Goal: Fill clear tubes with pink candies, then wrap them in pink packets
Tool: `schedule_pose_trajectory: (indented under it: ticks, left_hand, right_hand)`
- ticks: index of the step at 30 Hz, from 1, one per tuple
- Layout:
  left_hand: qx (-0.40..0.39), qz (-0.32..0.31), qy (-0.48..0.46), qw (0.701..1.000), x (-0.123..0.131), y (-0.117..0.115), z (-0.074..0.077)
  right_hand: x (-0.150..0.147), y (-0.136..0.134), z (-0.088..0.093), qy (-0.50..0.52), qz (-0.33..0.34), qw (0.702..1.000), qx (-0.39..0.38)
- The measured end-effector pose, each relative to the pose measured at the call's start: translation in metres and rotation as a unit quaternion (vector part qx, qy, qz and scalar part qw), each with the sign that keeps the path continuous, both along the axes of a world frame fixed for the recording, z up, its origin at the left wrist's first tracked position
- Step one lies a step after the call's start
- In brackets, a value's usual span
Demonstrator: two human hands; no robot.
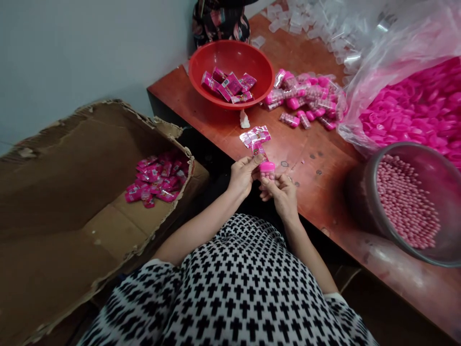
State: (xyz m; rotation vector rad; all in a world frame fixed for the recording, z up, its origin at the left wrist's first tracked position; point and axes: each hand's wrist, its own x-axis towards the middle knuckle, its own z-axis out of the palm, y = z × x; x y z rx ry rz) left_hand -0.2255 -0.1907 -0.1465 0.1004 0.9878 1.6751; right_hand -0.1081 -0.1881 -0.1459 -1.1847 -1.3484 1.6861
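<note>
My right hand (284,194) grips a small clear bottle (267,174) with a pink cap and pink candy balls inside, held upright at the table's near edge. My left hand (243,177) is closed just left of the bottle, thumb pinching a pink printed wrapper (258,151). Some of its fingers are hidden behind the bottle. Just beyond, shiny pink wrappers (260,134) lie on the table. A pile of similar filled bottles (309,93) rests farther back.
A red bowl (264,62) holds wrapped pieces. A torn cardboard box (90,168) at left contains wrapped bottles (158,178). At right stand a grey tub of pink balls (406,202) and a plastic bag of pink caps (418,105). Clear empty containers (324,29) lie at the back.
</note>
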Motion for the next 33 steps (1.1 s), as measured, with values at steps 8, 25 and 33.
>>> schedule_pose_trajectory:
  ticks: [8, 25, 33]
  left_hand:
    - [0.037, 0.003, -0.022, 0.999, -0.0006, 0.0035, -0.0005]
    - [0.004, 0.055, -0.097, 0.994, 0.0007, 0.0066, -0.0008]
    - [0.009, 0.024, -0.094, 0.995, 0.0046, 0.0065, -0.0009]
  right_hand:
    - [-0.0025, 0.0001, -0.0034, 0.006, -0.043, 0.999, 0.029]
    - [0.0001, 0.0047, -0.003, 0.054, -0.058, 0.996, 0.037]
    - [0.0001, 0.0011, -0.0005, 0.046, -0.055, 0.997, 0.041]
